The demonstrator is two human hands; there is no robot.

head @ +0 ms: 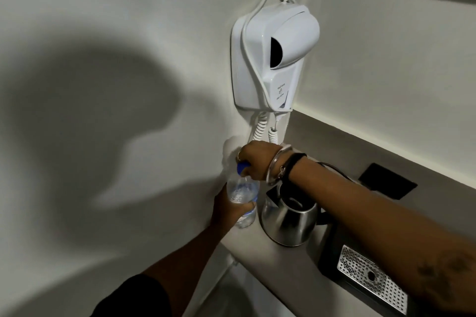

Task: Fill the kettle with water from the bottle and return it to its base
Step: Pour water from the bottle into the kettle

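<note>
Water bottle (243, 197): upright beside steel kettle (289, 219), gripped by left hand (229, 207); right hand (253, 159) clenched on blue cap (242, 167). Apparently nothing poured yet; filling, return to base remain.

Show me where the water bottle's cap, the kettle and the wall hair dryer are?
blue cap (242, 167), head view, on its visible side under the right hand's fingers.
kettle (289, 224), head view, on its steel body.
hair dryer (291, 41), head view, on its white housing.

Clear water bottle (242, 194) with blue cap (242, 167), upright, just beside steel kettle (289, 222), lid open, on counter
</note>
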